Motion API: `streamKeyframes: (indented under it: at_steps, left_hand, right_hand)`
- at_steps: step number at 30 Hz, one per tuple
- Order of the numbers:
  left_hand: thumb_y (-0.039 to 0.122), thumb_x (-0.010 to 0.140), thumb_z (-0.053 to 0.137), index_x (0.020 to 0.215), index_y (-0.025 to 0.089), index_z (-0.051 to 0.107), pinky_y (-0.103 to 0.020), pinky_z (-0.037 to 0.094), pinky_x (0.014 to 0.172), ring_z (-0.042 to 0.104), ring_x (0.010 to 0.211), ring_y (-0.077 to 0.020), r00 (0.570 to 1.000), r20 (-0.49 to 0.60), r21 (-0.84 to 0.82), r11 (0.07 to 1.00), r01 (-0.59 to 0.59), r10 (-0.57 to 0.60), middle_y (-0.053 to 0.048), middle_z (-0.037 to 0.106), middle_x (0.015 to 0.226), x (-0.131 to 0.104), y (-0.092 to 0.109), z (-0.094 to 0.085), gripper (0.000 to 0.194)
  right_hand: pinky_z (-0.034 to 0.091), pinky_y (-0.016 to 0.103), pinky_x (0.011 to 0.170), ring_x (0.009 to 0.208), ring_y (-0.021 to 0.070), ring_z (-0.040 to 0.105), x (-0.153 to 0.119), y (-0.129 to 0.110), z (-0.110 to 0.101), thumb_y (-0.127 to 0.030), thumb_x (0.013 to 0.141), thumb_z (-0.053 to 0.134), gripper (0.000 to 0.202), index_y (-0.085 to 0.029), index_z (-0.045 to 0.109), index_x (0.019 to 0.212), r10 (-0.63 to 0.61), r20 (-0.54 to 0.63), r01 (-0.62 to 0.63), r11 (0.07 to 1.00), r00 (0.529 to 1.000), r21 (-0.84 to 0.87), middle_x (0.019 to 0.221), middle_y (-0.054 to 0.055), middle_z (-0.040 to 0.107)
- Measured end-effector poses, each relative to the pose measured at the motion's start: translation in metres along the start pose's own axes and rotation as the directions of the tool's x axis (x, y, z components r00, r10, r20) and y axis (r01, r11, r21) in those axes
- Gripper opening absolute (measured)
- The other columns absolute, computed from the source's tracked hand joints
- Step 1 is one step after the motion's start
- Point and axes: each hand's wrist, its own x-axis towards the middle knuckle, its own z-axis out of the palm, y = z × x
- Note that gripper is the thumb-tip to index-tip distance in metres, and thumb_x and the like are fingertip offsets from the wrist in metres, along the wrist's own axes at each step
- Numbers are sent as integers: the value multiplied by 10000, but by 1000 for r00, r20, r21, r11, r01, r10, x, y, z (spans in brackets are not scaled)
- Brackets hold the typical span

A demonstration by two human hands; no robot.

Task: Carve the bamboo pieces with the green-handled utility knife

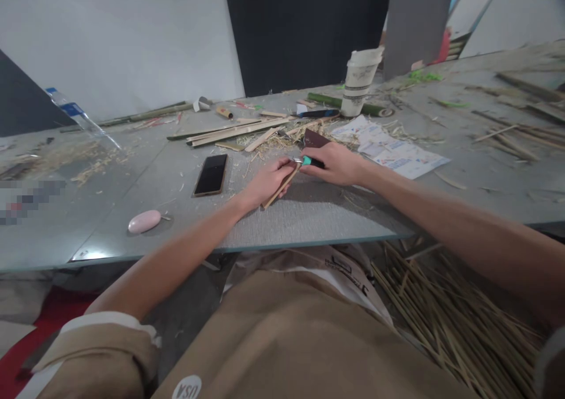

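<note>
My left hand point(270, 182) is closed around a thin bamboo strip point(281, 188), which slants down toward the table's front edge. In my right hand point(336, 162) is a utility knife point(311, 162) with a teal and black handle, gripped in closed fingers. Its metal tip meets the upper end of the strip, close to my left fingertips. A dark brown flat piece point(315, 139) shows just behind my right hand; I cannot tell whether the hand touches it. Left of my left hand lies a black phone point(211, 175).
Bamboo strips point(241, 130) and shavings cover the table point(309, 222) behind my hands. A paper cup point(359, 84) stands at the back beside a green bamboo piece point(326, 100). Printed paper point(395, 149) lies right, a pink oval object point(145, 221) left. Long strips point(454, 322) are piled below the edge.
</note>
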Motion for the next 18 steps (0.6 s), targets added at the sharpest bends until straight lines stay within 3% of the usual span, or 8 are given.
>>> streamKeyframes:
  at_steps: [9,18]
  left_hand:
    - [471,1135,682,1210,149,714,-240,583,623,638,703,-105,999,32,-108,993,-37,41,-21,714,964,1,0,-4,332]
    - [460,1131,691,1212,144,711,-232,574,609,633,696,-102,996,-3,-192,978,-88,89,-17,708,961,1,0,1,326]
  right_hand:
    - [241,293,671,649,120,409,1,-1,-3,-853,1099,306,733,-189,609,1040,-1,-12,1,1000,1000,16,761,31,561]
    - [239,296,693,667,119,419,0,2,-3,-806,1119,327,686,-184,611,1059,14,-51,-13,1000,999,18,766,27,566]
